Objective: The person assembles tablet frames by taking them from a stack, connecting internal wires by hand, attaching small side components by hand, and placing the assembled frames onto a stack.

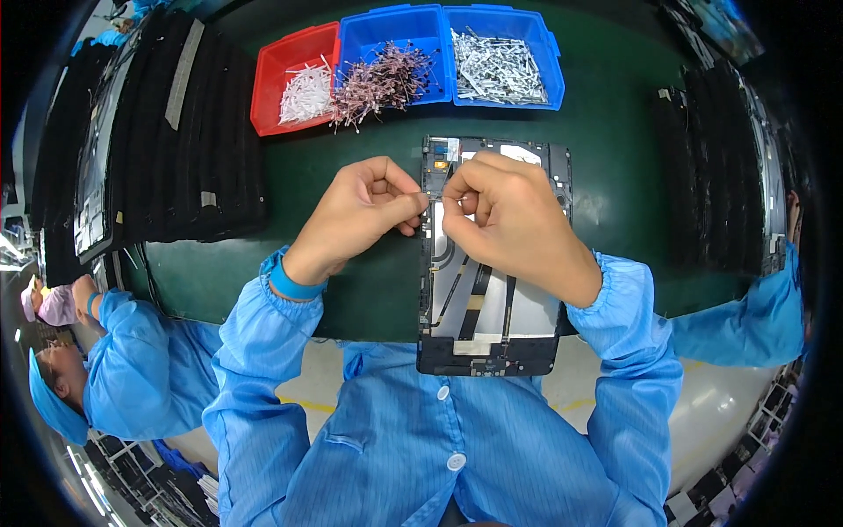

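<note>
An opened tablet (492, 316) lies in front of me, its inside facing up, with a silvery plate, dark flat cables and small boards showing. Its near end reaches past the table's front edge. At its upper left edge my left hand (364, 206) is closed, thumb and forefinger pinched together. My right hand (514, 211) is over the upper part of the tablet, also pinching near the left side and covering part of the inside. Whatever lies between the fingertips of either hand is too small or hidden to name.
At the back stand a red bin (263, 105) of white slips, a blue bin (421, 22) of pinkish wired parts and a blue bin (551, 88) of silvery strips. Black stacked trays (193, 149) rise at left, more trays (720, 176) at right. A co-worker (132, 369) sits at left.
</note>
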`<state>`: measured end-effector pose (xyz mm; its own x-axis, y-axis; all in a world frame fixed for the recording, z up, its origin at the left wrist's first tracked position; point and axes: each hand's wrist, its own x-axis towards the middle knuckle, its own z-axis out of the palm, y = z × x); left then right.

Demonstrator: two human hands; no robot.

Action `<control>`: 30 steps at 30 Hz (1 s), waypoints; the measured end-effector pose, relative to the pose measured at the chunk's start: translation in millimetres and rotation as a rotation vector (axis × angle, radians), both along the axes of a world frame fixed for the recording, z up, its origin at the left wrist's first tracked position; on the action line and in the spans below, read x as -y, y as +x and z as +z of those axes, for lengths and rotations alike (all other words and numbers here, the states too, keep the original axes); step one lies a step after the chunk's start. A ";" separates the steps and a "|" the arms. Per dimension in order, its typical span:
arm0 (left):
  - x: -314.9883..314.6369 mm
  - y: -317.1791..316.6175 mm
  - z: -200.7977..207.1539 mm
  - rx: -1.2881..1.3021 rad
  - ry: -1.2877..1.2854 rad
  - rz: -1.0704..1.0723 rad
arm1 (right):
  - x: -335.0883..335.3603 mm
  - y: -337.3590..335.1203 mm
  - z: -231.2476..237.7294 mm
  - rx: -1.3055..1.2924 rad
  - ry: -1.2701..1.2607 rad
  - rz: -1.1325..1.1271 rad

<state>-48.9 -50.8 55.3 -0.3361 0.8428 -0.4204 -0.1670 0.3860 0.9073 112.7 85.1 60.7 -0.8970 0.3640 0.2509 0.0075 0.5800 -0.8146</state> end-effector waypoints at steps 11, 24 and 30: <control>-7.5 -0.5 -5.3 -0.112 -0.049 -0.054 | -39.1 -23.0 25.8 0.327 -0.143 -0.084; 24.1 5.2 -11.7 0.035 0.103 0.087 | -92.7 -65.6 4.9 0.462 0.478 -0.321; 16.4 4.5 -5.6 -0.069 0.183 0.139 | -104.2 -51.8 0.0 0.136 0.419 -0.305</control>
<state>-44.4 -67.2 49.7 -0.4768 0.8465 -0.2368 -0.1418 0.1918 0.9711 60.9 189.4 60.7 -0.8006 0.5070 0.3195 0.3161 0.8102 -0.4937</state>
